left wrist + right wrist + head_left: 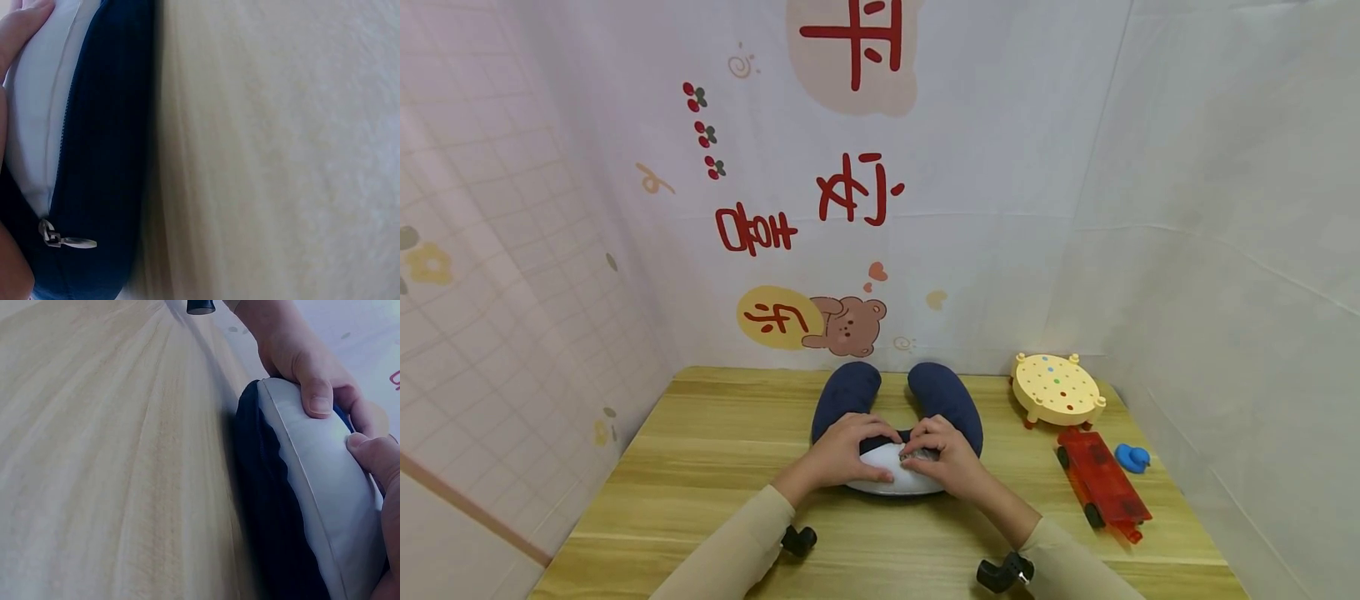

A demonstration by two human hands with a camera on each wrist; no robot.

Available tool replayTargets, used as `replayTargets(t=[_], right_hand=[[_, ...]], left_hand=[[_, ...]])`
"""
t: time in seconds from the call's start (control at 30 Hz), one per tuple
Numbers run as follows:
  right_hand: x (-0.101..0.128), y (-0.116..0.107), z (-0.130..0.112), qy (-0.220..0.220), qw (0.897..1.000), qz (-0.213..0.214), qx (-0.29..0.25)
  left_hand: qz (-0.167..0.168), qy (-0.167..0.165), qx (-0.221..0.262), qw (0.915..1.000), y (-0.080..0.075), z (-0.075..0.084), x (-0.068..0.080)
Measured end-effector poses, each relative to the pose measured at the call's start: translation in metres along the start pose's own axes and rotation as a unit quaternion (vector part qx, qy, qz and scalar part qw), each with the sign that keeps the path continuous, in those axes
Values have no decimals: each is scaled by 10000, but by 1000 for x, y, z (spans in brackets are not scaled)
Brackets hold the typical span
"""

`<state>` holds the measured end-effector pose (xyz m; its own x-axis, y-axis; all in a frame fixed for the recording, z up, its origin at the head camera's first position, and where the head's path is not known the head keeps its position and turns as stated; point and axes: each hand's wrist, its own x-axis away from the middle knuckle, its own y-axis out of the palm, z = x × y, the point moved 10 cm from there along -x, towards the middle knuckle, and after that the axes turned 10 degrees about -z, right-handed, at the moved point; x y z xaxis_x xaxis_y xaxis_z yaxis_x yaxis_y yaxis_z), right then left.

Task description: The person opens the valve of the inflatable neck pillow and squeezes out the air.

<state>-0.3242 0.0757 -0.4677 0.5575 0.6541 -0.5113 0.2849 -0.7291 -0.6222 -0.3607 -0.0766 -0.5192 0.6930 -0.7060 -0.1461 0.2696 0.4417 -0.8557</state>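
Note:
A U-shaped neck pillow (951, 400) in a navy cover lies on the table, its two ends toward the back wall. Along its near curve the cover gapes, baring the white inner pillow (337, 500). A metal zipper pull (78, 242) hangs at one end of that opening. My left hand (850, 448) grips the left part of the curve, thumb on the white, fingers over the far side. Just to its right, my right hand (951, 458) pinches at the pillow, with a small greyish patch (922, 455) between thumb and fingers; what that is I cannot tell.
At the right stand a round cream stool-like toy (1056, 389) with coloured dots, a translucent red toy cart (1105, 483) on black wheels and a small blue toy duck (1132, 458). A printed white cloth (985, 208) hangs behind the wooden table (722, 450).

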Motion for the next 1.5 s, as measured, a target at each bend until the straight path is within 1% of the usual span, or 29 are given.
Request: replayTargets(t=[0.23,0.37,0.6,0.83,1.0,1.17,1.37,1.5], right_hand=[[2,1,-1,-179,9998,57,119],[2,1,0,-126,9999,33,77],[11,13,45,198,9995,-199,126],[11,12,43,8,9997,-181,179],[12,13,46,108,9996,-212,129],[11,13,45,68,9997,-178,149],[11,14,46,174,9997,-92,124],[12,15,46,89,9999,28,126]], left_hand=[[-28,9,38,10000,1,0,0],[-39,-26,88,10000,2,-1,0],[-51,-127,123,9998,2,-1,0],[-51,-155,148,9998,2,-1,0],[-57,-198,172,9996,3,-3,0],[-72,-234,191,9995,3,-4,0],[-75,-215,250,9994,2,-1,0],[-80,-184,277,9994,2,-1,-1]])
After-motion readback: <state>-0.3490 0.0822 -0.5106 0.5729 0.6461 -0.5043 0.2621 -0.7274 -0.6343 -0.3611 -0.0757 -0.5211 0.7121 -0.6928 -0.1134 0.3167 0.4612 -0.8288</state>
